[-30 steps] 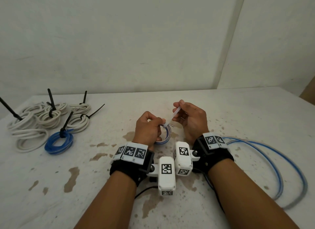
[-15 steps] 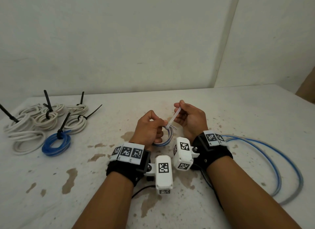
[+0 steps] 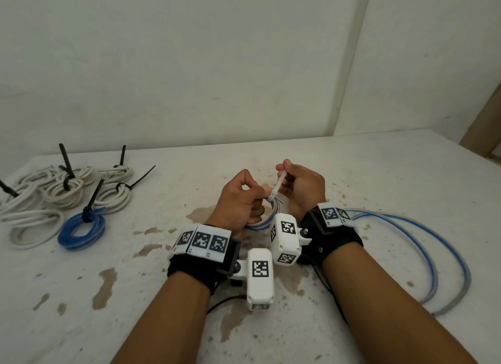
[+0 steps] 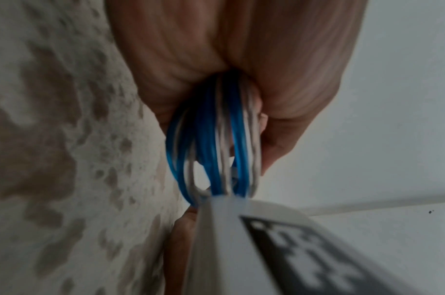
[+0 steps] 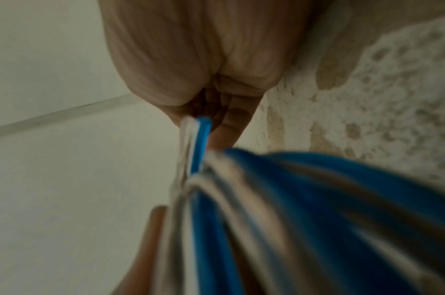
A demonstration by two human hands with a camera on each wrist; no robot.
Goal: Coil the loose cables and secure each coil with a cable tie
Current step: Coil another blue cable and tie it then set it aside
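A small blue and white cable coil [image 3: 267, 217] is held upright over the table between both hands. My left hand [image 3: 244, 201] grips the coil [image 4: 216, 151] with curled fingers and pinches it at the tie's head. A white cable tie [image 3: 277, 188] is wrapped round the coil's top. My right hand [image 3: 298, 186] pinches the tie's free tail, which slants up to the right. In the right wrist view the coil [image 5: 279, 209] fills the foreground, blurred, with a blue and white strand [image 5: 195, 145] running up to the fingers.
Several white coils [image 3: 62, 190] and a blue coil [image 3: 81, 228], each bound with a black tie, lie at the far left. A loose blue and grey cable [image 3: 423, 252] loops on the stained white table [image 3: 135, 296] to the right. A wall stands behind.
The right hand has drawn the tie's tail a little further up and to the right, tightening the loop on the coil. The left hand has kept its grip.
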